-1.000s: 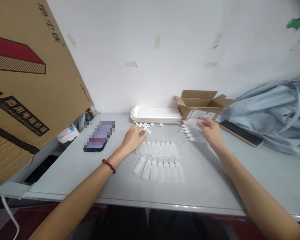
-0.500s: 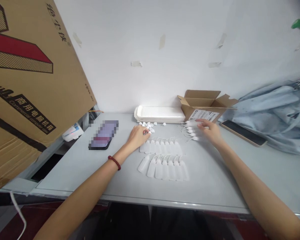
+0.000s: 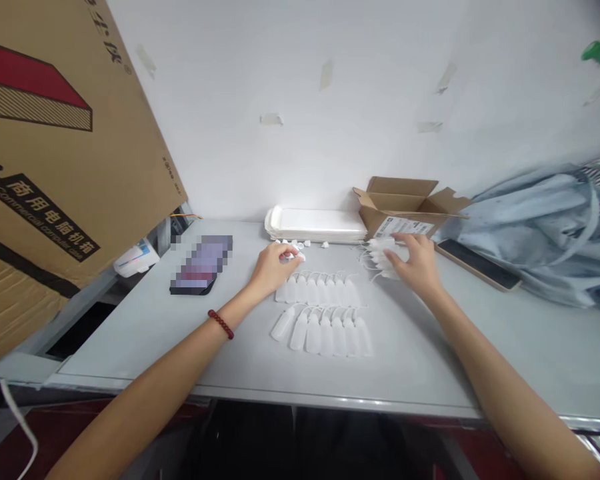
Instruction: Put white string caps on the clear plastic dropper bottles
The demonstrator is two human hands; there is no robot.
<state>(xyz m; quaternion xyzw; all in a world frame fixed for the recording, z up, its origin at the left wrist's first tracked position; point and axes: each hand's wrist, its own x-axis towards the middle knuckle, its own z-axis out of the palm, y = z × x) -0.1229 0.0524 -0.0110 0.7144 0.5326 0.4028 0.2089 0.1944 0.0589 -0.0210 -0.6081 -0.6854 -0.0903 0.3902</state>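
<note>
My left hand (image 3: pixel 273 270) is at the small white caps (image 3: pixel 307 244) near the back of the table, thumb and fingers pinched on a white cap. A red bead bracelet is on that wrist. My right hand (image 3: pixel 419 263) is open, thumb and forefinger apart, at the right end of a small stack of translucent white bottle-shaped pieces (image 3: pixel 379 257) with thin white strands. Between my arms lie two rows of similar pieces, a back row (image 3: pixel 317 291) and a front row (image 3: pixel 326 335), their strands pointing away from me.
A white stack of flat sheets (image 3: pixel 320 225) lies against the wall beside an open cardboard box (image 3: pixel 397 207). A phone (image 3: pixel 203 267) is at left, another phone (image 3: pixel 477 265) at right by blue-grey cloth (image 3: pixel 540 227). A large carton (image 3: pixel 80 167) stands at far left.
My right thumb and forefinger have spread apart, and the hand has shifted slightly left over the stacked pieces. My left hand stays at the caps. The whole view has moved a little.
</note>
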